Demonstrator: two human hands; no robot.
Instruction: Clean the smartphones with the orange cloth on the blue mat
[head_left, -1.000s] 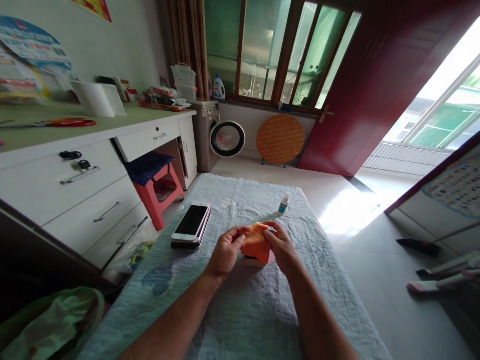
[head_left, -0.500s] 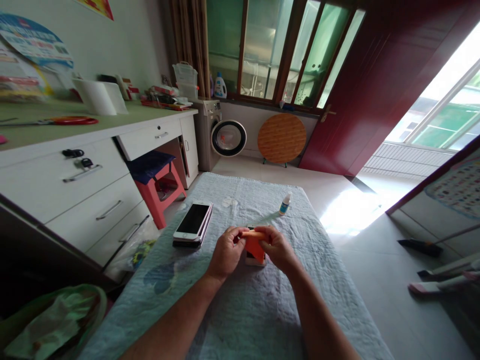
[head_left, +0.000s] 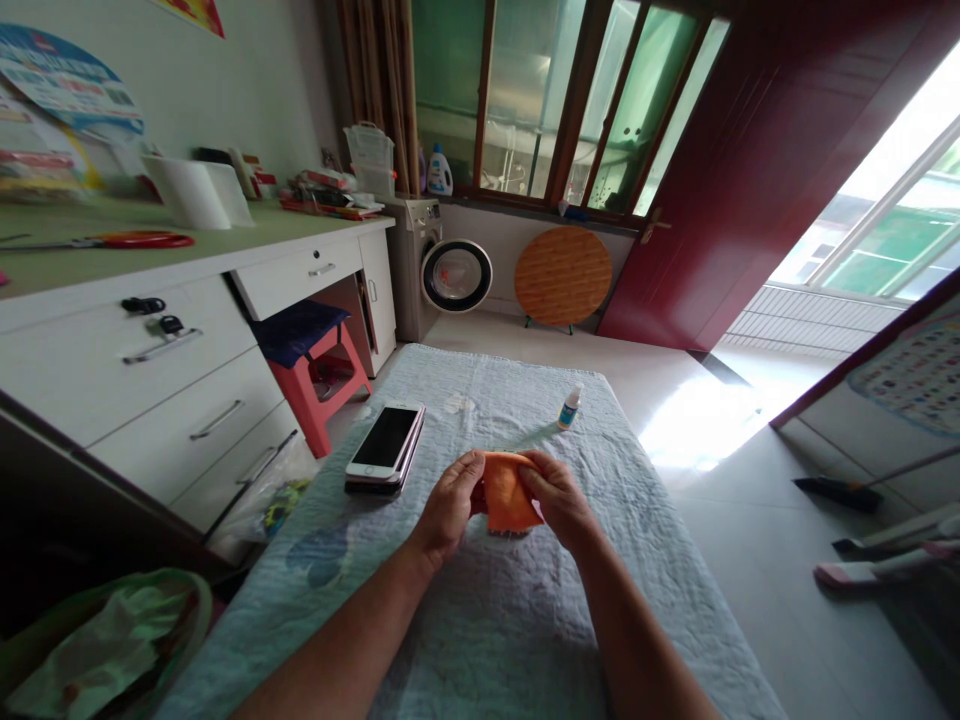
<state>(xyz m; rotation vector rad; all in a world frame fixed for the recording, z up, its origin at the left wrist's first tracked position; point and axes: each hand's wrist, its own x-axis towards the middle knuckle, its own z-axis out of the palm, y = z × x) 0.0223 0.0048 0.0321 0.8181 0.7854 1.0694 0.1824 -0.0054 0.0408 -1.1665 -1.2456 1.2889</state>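
Stacked phones (head_left: 385,447) are lying at the surface's (head_left: 487,620) left. The left hand (head_left: 450,505) is being kept closed on the cloth's (head_left: 508,492) left edge, the right hand (head_left: 559,500) on its right; both are equally near. The cloth is being held between them above mid-surface, its long axis apparently hanging down towards the person. A bottle (head_left: 570,407) is standing beyond.

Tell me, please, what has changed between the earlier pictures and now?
The orange cloth, bunched into a narrow fold half a second ago, is spread wider again between the left hand and right hand, which both keep their grip on it. The stacked phones and the small bottle lie where they were on the blanket.
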